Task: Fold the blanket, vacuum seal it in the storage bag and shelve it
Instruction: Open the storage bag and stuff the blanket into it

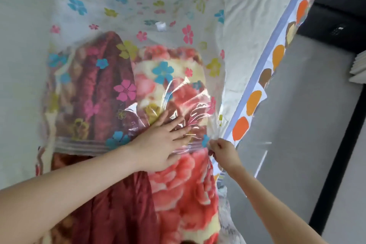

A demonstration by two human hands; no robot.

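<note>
Pale bedding [21, 49] fills my view from nine o'clock up to twelve, wrinkled but bare, and that is where I see the most free room. On it lies the storage bag [150, 6], clear plastic printed with small flowers, its far end flat and slack toward twelve o'clock. I see the blanket [184, 182], folded, dark red on one side and rose-patterned on the other, partly inside the bag's near half, with its near end sticking out of the mouth toward six o'clock.

My left hand [164, 142] lies flat at centre, fingers spread, pressing on the plastic right at the striped mouth edge, with the film creased around the fingertips. My right hand [221, 151], just to its three o'clock side, pinches the bag's right corner at the mouth, right beside the bed's edge.

At three o'clock a sheet border [255, 101] with orange and brown ovals runs diagonally along that edge; beyond it the grey floor [309, 125] drops away, and dark furniture [340, 6] sits at two o'clock.
</note>
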